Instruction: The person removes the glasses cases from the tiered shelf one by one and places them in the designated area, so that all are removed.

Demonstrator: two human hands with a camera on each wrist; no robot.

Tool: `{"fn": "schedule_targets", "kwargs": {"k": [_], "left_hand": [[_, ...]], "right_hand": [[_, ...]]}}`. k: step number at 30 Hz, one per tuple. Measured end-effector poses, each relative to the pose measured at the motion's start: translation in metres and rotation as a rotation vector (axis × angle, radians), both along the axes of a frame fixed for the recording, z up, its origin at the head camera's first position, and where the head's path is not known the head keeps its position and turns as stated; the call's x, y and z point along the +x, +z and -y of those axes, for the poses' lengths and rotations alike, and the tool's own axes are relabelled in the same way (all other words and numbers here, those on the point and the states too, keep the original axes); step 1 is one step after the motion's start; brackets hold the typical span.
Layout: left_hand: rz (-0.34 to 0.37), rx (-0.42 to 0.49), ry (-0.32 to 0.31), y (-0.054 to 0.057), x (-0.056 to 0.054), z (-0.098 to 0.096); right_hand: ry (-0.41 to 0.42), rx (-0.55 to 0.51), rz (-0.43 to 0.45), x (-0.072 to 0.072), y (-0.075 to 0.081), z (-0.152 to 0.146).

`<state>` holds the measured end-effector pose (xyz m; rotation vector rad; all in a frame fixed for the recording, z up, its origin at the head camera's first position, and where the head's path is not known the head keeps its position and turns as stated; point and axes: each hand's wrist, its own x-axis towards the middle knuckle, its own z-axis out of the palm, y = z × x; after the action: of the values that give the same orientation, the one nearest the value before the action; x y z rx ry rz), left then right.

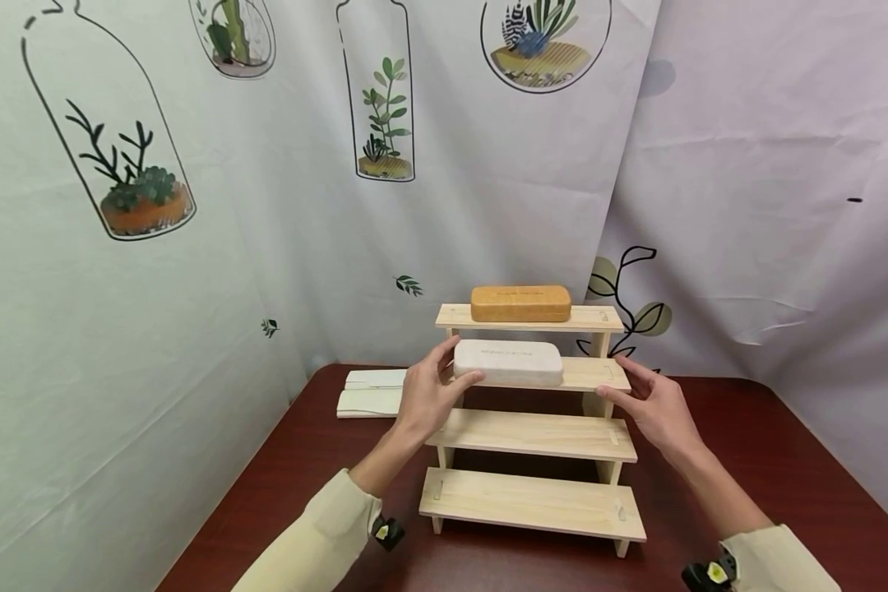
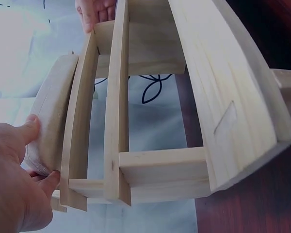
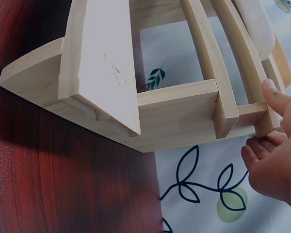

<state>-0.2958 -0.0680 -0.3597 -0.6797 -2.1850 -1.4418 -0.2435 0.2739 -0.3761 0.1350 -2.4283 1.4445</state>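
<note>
With the left hand [image 1: 423,399] we are gripping a white, rounded oblong case [image 1: 508,363], apparently resting on the second-highest board [image 1: 590,375] of a pale wooden four-tier stand [image 1: 533,497]; with the right hand [image 1: 657,409] we are pinching that board's right end.

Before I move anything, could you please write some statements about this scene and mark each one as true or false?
1. The left hand grips the white glasses case. True.
2. The right hand touches the wooden display stand. True.
3. The wooden display stand has only two shelves. False: it has four.
4. The orange-brown glasses case sits higher than the white glasses case. True.
5. The orange-brown glasses case is on the bottom shelf. False: it is on the top shelf.
</note>
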Motion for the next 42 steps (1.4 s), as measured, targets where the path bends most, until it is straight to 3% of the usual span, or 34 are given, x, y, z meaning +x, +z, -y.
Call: {"fn": "schedule_targets", "kwargs": {"k": [22, 34, 42], "left_hand": [[-0.011, 0.121, -0.038, 0.001, 0.011, 0.034], [-0.028, 0.135, -0.013, 0.005, 0.013, 0.064], [-0.05, 0.106, 0.067, 0.001, 0.017, 0.091]], "right_hand": [[-0.006, 0.015, 0.005, 0.002, 0.0, 0.0], [0.001, 0.0, -0.008, 0.001, 0.001, -0.001], [0.002, 0.005, -0.006, 0.002, 0.001, 0.0]]}}
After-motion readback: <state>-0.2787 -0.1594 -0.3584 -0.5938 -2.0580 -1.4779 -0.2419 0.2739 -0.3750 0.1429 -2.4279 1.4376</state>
